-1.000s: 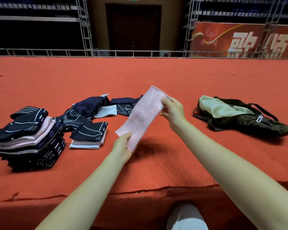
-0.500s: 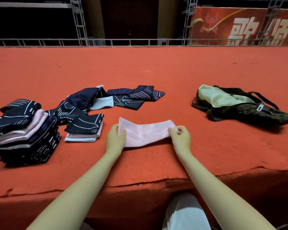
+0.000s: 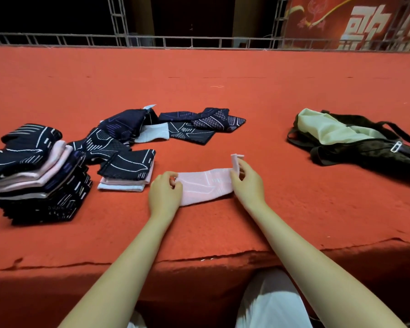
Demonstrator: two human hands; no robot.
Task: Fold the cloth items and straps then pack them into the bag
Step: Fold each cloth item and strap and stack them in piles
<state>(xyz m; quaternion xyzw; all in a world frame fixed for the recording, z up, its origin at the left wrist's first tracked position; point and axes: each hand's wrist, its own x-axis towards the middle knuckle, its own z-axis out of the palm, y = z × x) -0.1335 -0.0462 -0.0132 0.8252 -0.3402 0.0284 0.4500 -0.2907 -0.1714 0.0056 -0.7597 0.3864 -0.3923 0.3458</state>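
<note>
Fold risk: lifted right end of the pink cloth (image 3: 205, 185) possibly slipping from the pinch and flopping back flat; cause being a thin, light hold on a small raised tab only.
Alignment risk: ends possibly meeting crooked if the left end is dragging while the right end is coming over; cloth looking soft and likely to be creeping on the red surface (image 3: 223, 102).
Stack risk: tall folded stack (image 3: 33, 171) at far left leaning in uneven layers, possibly toppling when more pieces are being added.
Left hand (image 3: 165, 194): fingers curled together, pinching the cloth's left end against the surface.
Right hand (image 3: 246, 183): fingers (image 3: 243, 168) and thumb closing on the right end, holding a short tab of it upright above the surface.
Cloth position: lying between both hands, near the front edge of the surface, just right of the small folded pile (image 3: 127, 171).
Outstanding: unfolded dark pieces (image 3: 194, 125) waiting behind.
Bag (image 3: 355, 140): lying open at right, well apart from the hands.
</note>
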